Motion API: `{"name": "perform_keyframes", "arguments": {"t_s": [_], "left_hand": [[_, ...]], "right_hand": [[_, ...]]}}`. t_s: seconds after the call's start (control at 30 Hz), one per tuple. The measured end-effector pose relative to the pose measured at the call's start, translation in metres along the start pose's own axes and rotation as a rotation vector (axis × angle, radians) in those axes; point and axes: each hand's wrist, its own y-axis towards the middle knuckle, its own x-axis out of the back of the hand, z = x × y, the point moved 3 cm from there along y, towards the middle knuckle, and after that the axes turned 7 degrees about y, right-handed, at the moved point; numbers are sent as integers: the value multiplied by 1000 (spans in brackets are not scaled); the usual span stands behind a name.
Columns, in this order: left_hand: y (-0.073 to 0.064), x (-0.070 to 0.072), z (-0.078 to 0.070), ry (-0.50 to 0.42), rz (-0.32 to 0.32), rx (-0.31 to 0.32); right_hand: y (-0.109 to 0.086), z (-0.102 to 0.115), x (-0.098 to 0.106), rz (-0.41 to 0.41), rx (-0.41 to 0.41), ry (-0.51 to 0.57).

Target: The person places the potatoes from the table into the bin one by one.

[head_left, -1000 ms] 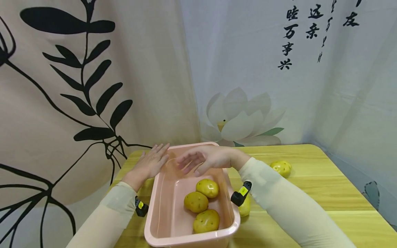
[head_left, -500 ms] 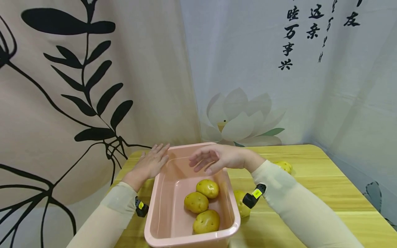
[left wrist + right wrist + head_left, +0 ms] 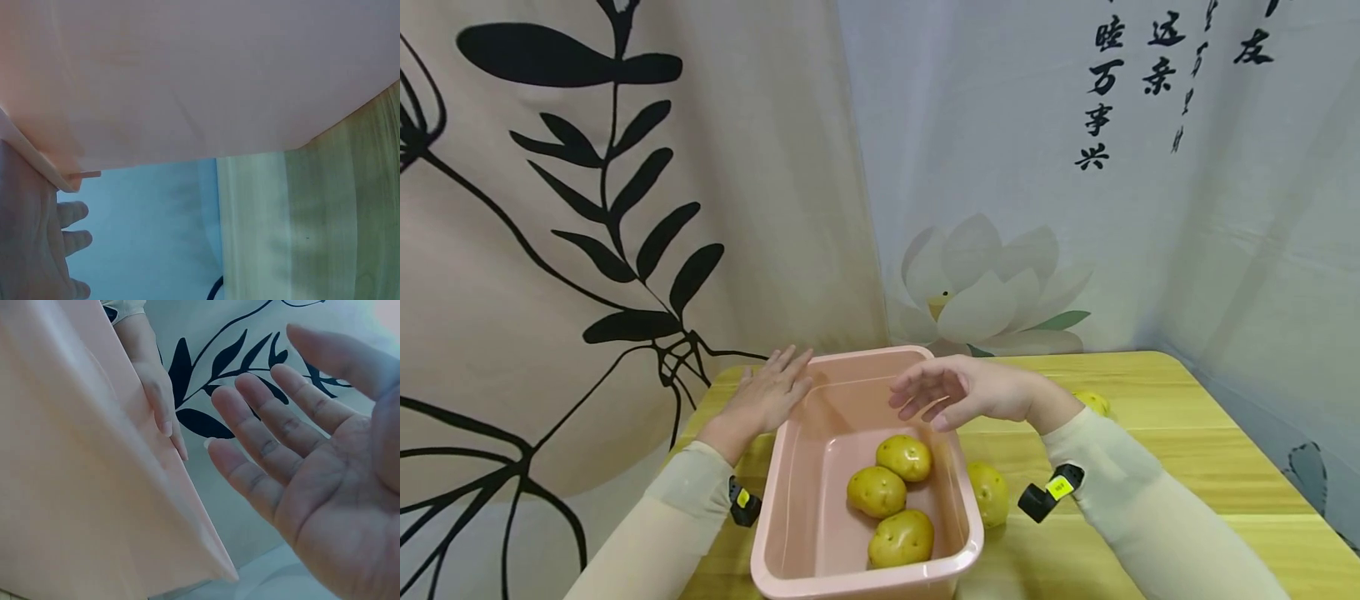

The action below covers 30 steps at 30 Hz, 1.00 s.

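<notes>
A pink plastic basin stands on the table with three yellow-brown potatoes on its floor, towards the right side. My left hand rests with straight fingers on the basin's far left rim; in the left wrist view its fingertips show past the rim. Over the basin's far right edge hovers my right hand, holding nothing. Its fingers are relaxed and spread, the palm bare in the right wrist view. Just outside the basin's right wall lies another potato. One more potato is partly hidden behind the right forearm.
The wood-grain table extends to the right of the basin. Behind it hangs a pale curtain with black leaf prints, a lotus and written characters. A small black camera sits on the right wrist, another on the left.
My right hand has moved rightward, from above the basin's middle to its right edge, uncovering more of the potato beside the basin. My left hand has stayed on the rim.
</notes>
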Motion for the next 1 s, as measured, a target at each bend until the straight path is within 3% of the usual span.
{"name": "perform_keyframes", "arguments": {"t_s": [0.17,0.43,0.7,1.0], "left_hand": [[1,0,-1,1,1,1],[1,2,-4,20,10,-7],[9,18,-14,197,-19,-98],[10,15,-15,95,51,-108]], "right_hand": [[-18,-4,3,-17,54,-14],[-45,-18,8,-58,85,70],[-58,-20,13,-97,109,72],[-63,-28,10,-89,109,89]]}}
